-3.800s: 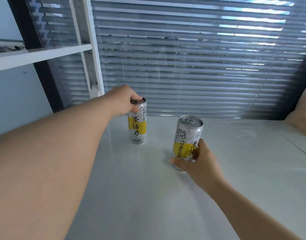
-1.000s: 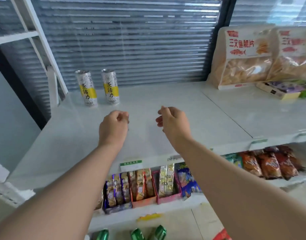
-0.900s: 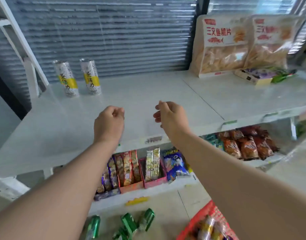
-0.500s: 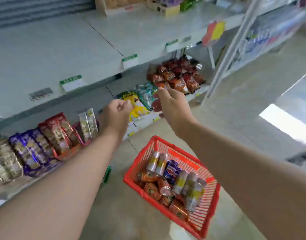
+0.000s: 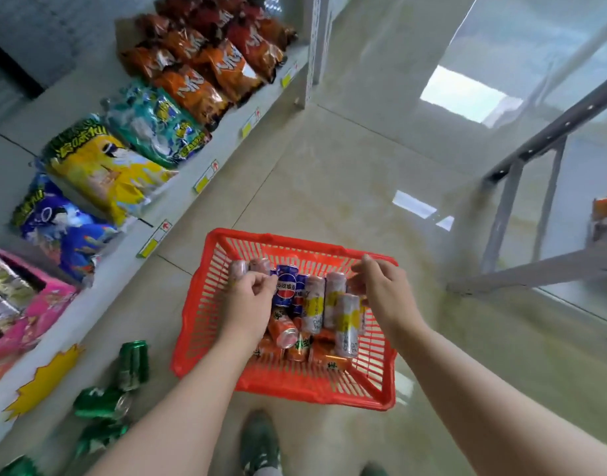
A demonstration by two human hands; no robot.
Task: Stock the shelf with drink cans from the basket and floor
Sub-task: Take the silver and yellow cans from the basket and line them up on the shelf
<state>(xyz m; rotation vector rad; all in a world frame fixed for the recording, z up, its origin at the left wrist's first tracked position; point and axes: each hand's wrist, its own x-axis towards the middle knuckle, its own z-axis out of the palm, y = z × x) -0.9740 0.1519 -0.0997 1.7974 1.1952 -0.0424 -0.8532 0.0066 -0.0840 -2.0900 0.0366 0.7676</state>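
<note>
Left hand [image 5: 252,297] loosely curled over red slatted plastic basket [image 5: 206,304] on floor | right hand [image 5: 381,290] fingers half-spread, empty | slim silver-yellow cans [image 5: 346,324] piled loosely inside | risk: neighbours rolling, grip slipping

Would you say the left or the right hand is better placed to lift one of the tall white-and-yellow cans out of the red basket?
Right, probably. The right hand hovers directly beside the white-and-yellow cans in the red basket; the left hand sits over the blue cola can side.
</note>
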